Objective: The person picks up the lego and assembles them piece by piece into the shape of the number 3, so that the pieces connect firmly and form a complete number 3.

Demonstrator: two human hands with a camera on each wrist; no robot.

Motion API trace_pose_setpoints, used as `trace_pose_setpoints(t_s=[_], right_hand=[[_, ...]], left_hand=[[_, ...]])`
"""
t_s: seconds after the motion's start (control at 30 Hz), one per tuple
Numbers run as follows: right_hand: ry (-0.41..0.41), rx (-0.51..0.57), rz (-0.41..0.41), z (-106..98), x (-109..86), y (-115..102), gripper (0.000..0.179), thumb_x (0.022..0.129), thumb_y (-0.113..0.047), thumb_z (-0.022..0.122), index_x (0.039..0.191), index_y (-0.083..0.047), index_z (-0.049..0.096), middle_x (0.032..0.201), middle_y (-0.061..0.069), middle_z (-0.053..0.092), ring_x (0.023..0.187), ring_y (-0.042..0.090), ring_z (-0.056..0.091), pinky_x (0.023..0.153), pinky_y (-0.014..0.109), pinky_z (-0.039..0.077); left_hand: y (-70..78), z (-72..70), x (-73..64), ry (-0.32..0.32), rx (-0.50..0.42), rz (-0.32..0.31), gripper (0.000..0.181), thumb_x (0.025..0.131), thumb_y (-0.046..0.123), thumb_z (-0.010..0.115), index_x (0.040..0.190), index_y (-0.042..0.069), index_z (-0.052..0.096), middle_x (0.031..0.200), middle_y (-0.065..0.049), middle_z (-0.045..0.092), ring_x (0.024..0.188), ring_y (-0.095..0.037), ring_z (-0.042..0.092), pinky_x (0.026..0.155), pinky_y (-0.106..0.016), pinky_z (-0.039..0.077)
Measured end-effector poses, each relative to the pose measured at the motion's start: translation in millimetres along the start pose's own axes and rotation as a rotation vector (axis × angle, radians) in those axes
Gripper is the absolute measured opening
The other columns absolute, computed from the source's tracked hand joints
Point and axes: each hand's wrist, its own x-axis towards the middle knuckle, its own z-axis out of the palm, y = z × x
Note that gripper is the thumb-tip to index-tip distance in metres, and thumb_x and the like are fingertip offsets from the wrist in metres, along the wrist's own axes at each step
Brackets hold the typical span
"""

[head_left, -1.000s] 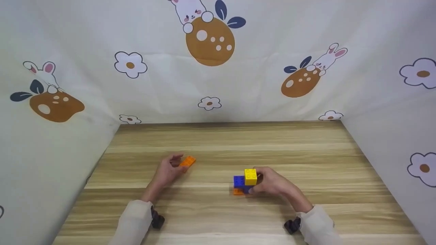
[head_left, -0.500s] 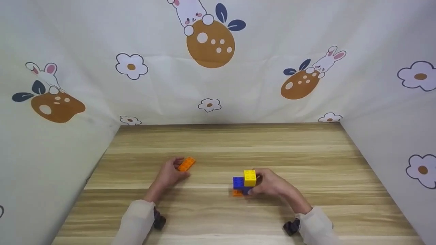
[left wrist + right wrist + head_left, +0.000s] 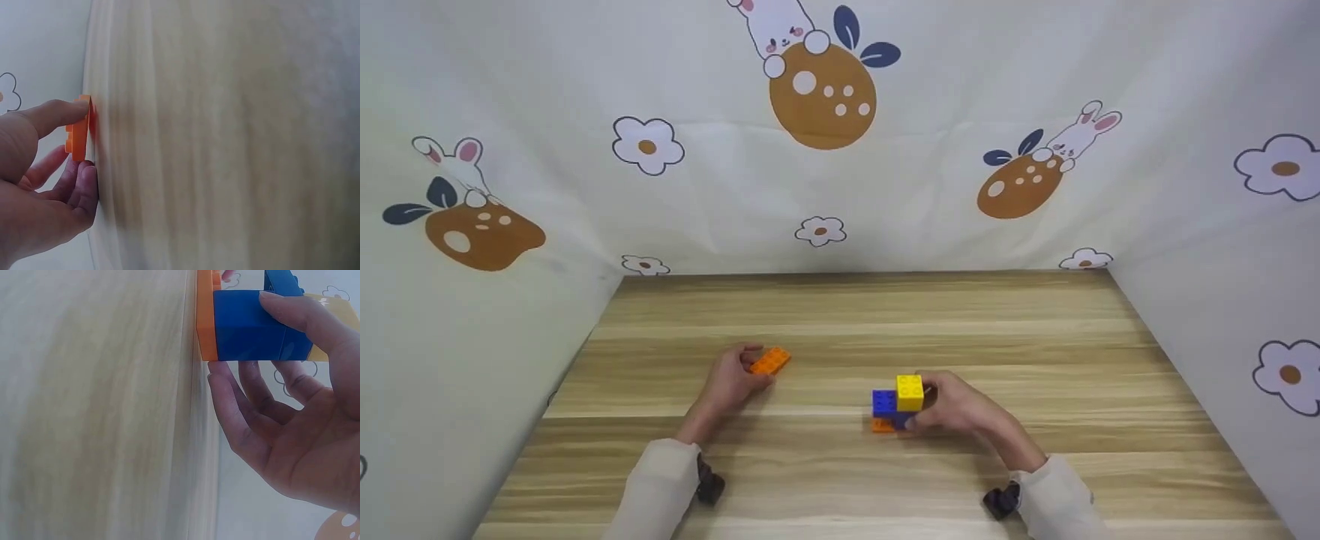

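Observation:
My left hand (image 3: 737,381) has its thumb and fingers on either side of a flat orange building brick (image 3: 772,361) with studs. In the left wrist view the thumb presses one end of this orange brick (image 3: 81,132), and the fingertips sit at the other, close to the tabletop. My right hand (image 3: 956,403) holds a stack of building bricks from its right side. The stack has an orange flat base (image 3: 883,425), blue bricks (image 3: 884,403) above and a yellow brick (image 3: 910,392) on top. In the right wrist view the thumb lies on a blue brick (image 3: 247,323), with fingers beneath.
Both hands work over a wood-grain table (image 3: 825,480). A pale cloth (image 3: 720,202) printed with rabbits and flowers rises at the back and both sides. Dark wrist devices sit at the left cuff (image 3: 709,484) and the right cuff (image 3: 1002,500).
The left thumb moves off the flat orange brick and then back in to its near edge, and the brick shifts slightly. The right hand keeps its hold on the stack.

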Motion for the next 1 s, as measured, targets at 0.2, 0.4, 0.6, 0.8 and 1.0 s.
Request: trace_pose_setpoints(t_s=[0.2,0.4,0.6,0.8,1.0], right_hand=[[0.0,0.014,0.012,-1,-0.4,-1,0.051,0.07,-0.005,0.085,0.117,-0.004,0.066,0.102,0.01,0.07,0.088,0.02,0.059,0.082,0.032,0.051],[0.003,-0.005,0.026,-1,0.5,0,0.05,0.071,-0.005,0.086,0.116,-0.006,0.066,0.104,0.008,0.069,0.09,0.021,0.06,0.087,0.037,0.052],[0.0,-0.038,0.001,1,1.5,1,0.047,0.071,-0.006,0.086,0.114,-0.009,0.067,0.105,0.007,0.069,0.092,0.021,0.06,0.09,0.041,0.051],[0.007,-0.036,-0.036,1,1.3,2,0.045,0.068,-0.005,0.085,0.109,-0.006,0.067,0.098,0.007,0.07,0.087,0.02,0.06,0.082,0.033,0.051],[0.014,-0.019,-0.019,1,0.5,0,0.047,0.067,-0.004,0.086,0.11,-0.004,0.067,0.099,0.007,0.07,0.087,0.019,0.059,0.082,0.032,0.051]], left_hand=[[8.7,1.9,-2.0,0.008,-0.056,-0.026,0.052,0.084,-0.002,0.073,0.134,-0.003,0.058,0.125,-0.02,0.065,0.11,-0.027,0.062,0.095,-0.039,0.053],[26.4,8.1,-7.2,0.006,-0.101,-0.009,0.049,0.086,0.002,0.074,0.133,0.002,0.06,0.124,-0.018,0.064,0.105,-0.026,0.064,0.089,-0.035,0.055],[48.4,15.9,-13.9,0.001,-0.164,0.038,0.041,0.086,0.004,0.074,0.126,0.003,0.065,0.123,-0.016,0.064,0.102,-0.025,0.065,0.086,-0.031,0.056],[71.7,23.4,-24.9,-0.059,-0.213,0.086,0.036,0.088,0.004,0.073,0.124,0.005,0.067,0.125,-0.014,0.062,0.102,-0.023,0.062,0.084,-0.028,0.056],[90.1,28.5,-35.8,-0.14,-0.209,0.137,0.036,0.089,0.008,0.072,0.125,0.01,0.066,0.128,-0.011,0.06,0.108,-0.023,0.06,0.084,-0.029,0.057]])
